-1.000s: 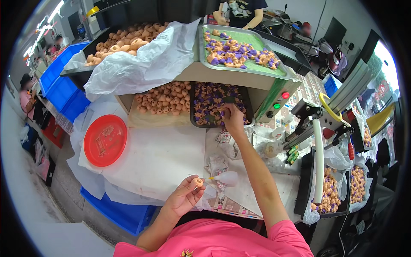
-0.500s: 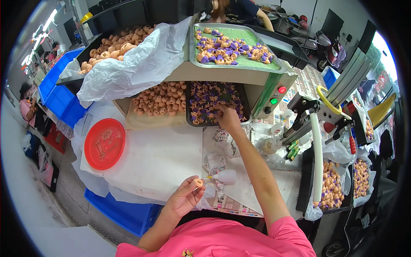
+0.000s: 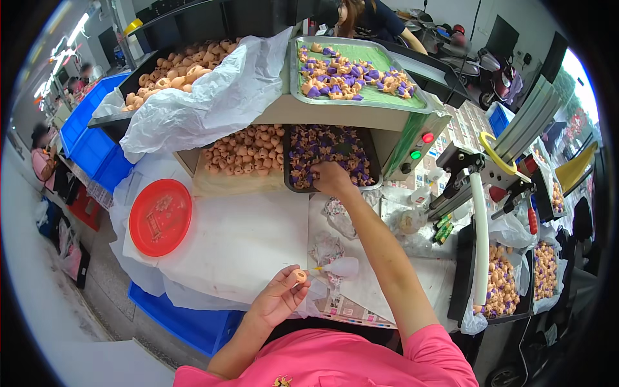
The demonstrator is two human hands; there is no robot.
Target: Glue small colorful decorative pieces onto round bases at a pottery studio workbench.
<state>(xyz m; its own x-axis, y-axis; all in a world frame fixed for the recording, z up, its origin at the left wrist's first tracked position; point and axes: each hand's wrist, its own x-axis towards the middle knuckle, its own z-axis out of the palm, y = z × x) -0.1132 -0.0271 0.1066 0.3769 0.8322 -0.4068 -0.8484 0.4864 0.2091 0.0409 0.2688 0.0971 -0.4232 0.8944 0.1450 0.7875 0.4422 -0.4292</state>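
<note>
Head view: right hand (image 3: 330,178) curled, fingers down among purple-and-tan pieces in dark tray (image 3: 373,169); left hand (image 3: 278,298) pinching small tan ring (image 3: 300,277) beside white squeeze bottle (image 3: 342,266).

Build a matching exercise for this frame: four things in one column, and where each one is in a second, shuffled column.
Things:
1. left hand
2. right hand
3. red plate
4. green tray

Places:
A. lying on the white paper, to the left
B. reaching into the dark tray of purple pieces
C. on top of the unit, holding purple and tan pieces
D. pinching a small tan piece near the body

Pairs: 1-D, 2-B, 3-A, 4-C
</note>
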